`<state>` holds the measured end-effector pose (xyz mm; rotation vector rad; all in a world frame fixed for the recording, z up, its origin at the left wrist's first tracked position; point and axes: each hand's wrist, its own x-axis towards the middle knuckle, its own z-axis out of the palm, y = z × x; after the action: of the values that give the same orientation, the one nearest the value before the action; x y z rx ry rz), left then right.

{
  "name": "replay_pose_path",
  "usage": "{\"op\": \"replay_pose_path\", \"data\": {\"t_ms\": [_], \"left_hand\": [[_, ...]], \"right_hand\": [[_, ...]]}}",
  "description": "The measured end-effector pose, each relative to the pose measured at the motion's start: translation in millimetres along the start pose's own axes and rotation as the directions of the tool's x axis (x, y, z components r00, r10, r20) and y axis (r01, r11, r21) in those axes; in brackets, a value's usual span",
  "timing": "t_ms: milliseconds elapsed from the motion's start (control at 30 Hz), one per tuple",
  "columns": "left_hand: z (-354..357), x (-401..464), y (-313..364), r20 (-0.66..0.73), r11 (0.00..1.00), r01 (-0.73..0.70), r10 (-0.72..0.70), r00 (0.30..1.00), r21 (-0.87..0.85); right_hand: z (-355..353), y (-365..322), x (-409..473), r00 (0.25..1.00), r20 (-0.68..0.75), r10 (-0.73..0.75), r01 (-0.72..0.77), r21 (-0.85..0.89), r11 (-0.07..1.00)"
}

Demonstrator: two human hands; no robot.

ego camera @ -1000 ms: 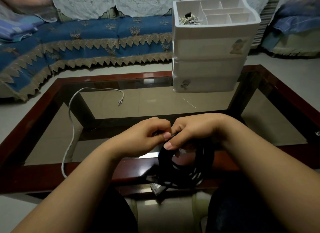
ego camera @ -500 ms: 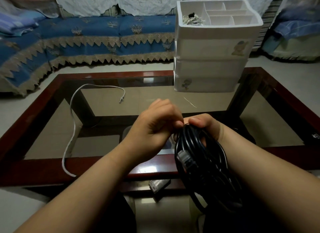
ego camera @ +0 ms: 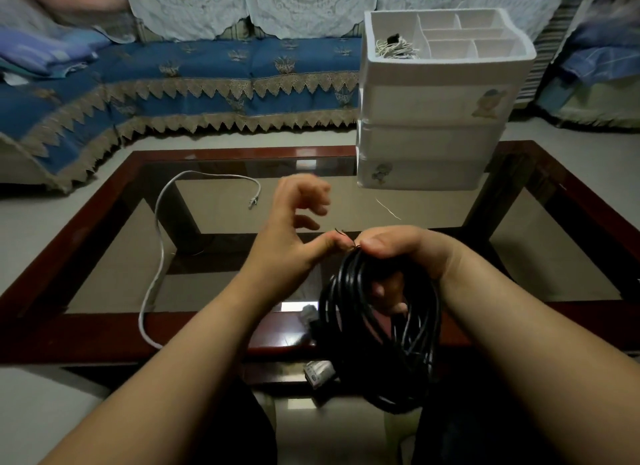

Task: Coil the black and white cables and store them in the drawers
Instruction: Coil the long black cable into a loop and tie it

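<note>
A coiled black cable (ego camera: 381, 329) hangs from my right hand (ego camera: 405, 253), which grips the top of the coil over the table's near edge. A thin black twist tie (ego camera: 346, 237) sticks up at that spot. The thumb of my left hand (ego camera: 298, 229) touches the tie, while its fingers are spread and blurred. A white cable (ego camera: 157, 253) lies uncoiled on the glass at the left, its plug near the middle. The white drawer unit (ego camera: 433, 118) stands at the far right of the table with all drawers closed.
The unit's top tray (ego camera: 446, 31) holds a small bundle of white ties (ego camera: 394, 47) in its left compartment. A loose white tie (ego camera: 388, 208) lies on the glass table (ego camera: 86, 333). A blue-covered sofa (ego camera: 173, 83) runs behind.
My right hand has turned the black coil so it hangs below the hand. My left hand's fingers have come off the coil and spread, leaving its thumb at the tie.
</note>
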<state>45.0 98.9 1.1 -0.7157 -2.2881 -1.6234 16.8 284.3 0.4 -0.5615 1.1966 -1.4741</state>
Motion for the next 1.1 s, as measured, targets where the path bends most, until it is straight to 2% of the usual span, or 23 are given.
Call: {"op": "replay_pose_path", "data": {"t_ms": [100, 200, 300, 367, 434, 501, 601, 801, 968, 1102], "left_hand": [[-20, 5, -8, 0.178, 0.980, 0.195, -0.199, 0.964, 0.038], [-27, 3, -16, 0.303, 0.949, 0.250, -0.299, 0.905, 0.191], [-19, 1, -18, 0.364, 0.918, 0.267, -0.365, 0.857, 0.292], [-12, 1, -17, 0.376, 0.896, 0.273, -0.401, 0.835, 0.349], [-8, 2, -16, 0.380, 0.878, 0.310, -0.444, 0.811, 0.365], [-8, 3, -18, 0.388, 0.870, 0.343, -0.470, 0.793, 0.353], [-9, 5, -19, 0.409, 0.856, 0.396, -0.510, 0.757, 0.333], [-9, 8, -27, 0.430, 0.740, 0.562, -0.673, 0.602, 0.370], [-8, 5, -26, 0.472, 0.709, 0.549, -0.705, 0.529, 0.443], [-9, 4, -27, 0.476, 0.724, 0.570, -0.688, 0.549, 0.389]], "right_hand": [[5, -13, -5, 0.966, -0.259, 0.002, -0.097, -0.356, 0.929], [7, -14, -1, 0.887, -0.461, -0.037, -0.256, -0.557, 0.790], [13, -14, 7, 0.815, -0.572, -0.095, -0.439, -0.716, 0.543], [18, -11, 12, 0.792, -0.592, -0.150, -0.516, -0.779, 0.356], [23, -9, 15, 0.784, -0.592, -0.186, -0.556, -0.803, 0.214], [26, -9, 18, 0.777, -0.596, -0.203, -0.584, -0.803, 0.120], [26, -7, 22, 0.775, -0.591, -0.225, -0.602, -0.798, 0.023], [25, 5, 30, 0.790, -0.558, -0.255, -0.604, -0.779, -0.167], [23, 10, 35, 0.798, -0.520, -0.303, -0.593, -0.767, -0.246], [23, 9, 37, 0.800, -0.520, -0.300, -0.593, -0.761, -0.263]]}}
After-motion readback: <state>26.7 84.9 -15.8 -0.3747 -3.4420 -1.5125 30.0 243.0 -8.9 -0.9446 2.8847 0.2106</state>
